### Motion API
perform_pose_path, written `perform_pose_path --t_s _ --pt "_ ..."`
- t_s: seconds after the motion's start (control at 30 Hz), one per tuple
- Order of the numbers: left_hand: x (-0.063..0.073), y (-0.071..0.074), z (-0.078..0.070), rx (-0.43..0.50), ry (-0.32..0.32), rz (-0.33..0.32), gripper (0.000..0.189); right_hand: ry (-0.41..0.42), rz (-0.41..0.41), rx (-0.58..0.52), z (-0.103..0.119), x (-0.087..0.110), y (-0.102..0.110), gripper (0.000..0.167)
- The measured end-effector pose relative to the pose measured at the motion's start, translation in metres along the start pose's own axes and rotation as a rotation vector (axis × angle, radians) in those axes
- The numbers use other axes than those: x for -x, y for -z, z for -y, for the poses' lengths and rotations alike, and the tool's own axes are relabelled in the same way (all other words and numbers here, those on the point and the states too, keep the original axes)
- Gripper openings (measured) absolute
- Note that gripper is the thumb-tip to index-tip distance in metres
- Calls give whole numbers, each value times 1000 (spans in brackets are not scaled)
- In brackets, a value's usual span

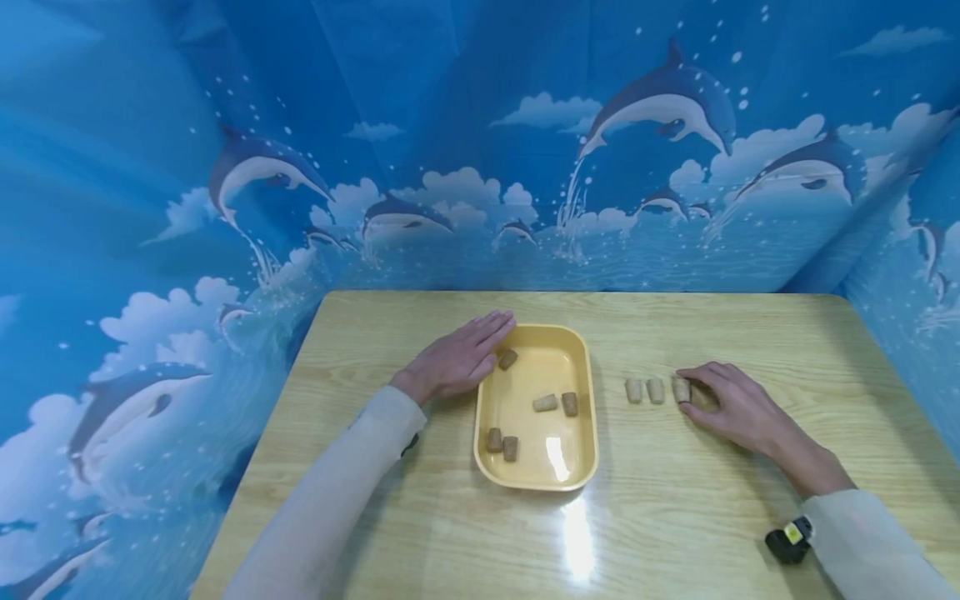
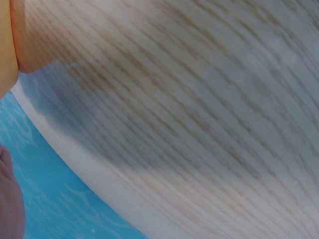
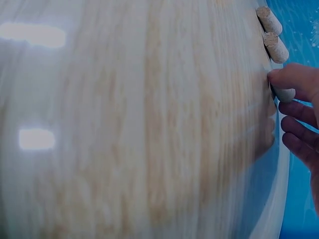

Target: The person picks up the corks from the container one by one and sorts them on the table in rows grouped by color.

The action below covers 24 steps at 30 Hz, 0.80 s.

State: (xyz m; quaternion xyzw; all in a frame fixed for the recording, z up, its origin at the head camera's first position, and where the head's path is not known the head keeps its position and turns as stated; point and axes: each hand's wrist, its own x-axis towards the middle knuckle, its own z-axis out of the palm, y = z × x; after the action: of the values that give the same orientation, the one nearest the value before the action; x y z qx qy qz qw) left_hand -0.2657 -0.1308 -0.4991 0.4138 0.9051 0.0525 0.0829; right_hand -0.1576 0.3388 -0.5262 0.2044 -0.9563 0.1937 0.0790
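Observation:
My left hand (image 1: 463,357) lies at the left rim of a yellow tray (image 1: 536,482), its fingers straight along the far corner. Inside the tray are several cork stoppers, among them a brown cork (image 1: 507,359) near the left fingertips and a paler cork (image 1: 545,403) mid-tray. To the tray's right, my right hand (image 1: 731,407) pinches a light cork (image 1: 681,390) between thumb and finger at the table surface. That cork is the right end of a row, beside a middle cork (image 1: 656,391) and a left cork (image 1: 633,391). The right wrist view shows the pinched cork (image 3: 285,94) partly hidden by the thumb.
The wood-grain table (image 1: 675,517) carries the tray and corks. A blue dolphin-print cloth (image 1: 465,125) hangs behind and at both sides. A black wrist device (image 1: 789,540) sits at the right sleeve. Bright light reflects off the tabletop before the tray.

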Motion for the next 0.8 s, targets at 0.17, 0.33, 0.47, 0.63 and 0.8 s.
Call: perform_pose_path --t_s 0.17,0.33,0.47,0.63,0.8 --pt "1 0 0 -4 -1 3 66 29 -11 -8 0 -1 -2 46" --pt "1 -1 -1 -9 -5 3 66 35 -6 -16 1 -2 -3 45" --pt "1 -1 -1 -14 -3 2 66 50 -7 -15 0 -3 -4 47" --pt "1 0 -1 -14 -2 2 66 44 -1 -19 0 -3 -4 48" --pt "1 2 -1 -17 -7 -3 66 29 9 -17 2 -3 -3 49"
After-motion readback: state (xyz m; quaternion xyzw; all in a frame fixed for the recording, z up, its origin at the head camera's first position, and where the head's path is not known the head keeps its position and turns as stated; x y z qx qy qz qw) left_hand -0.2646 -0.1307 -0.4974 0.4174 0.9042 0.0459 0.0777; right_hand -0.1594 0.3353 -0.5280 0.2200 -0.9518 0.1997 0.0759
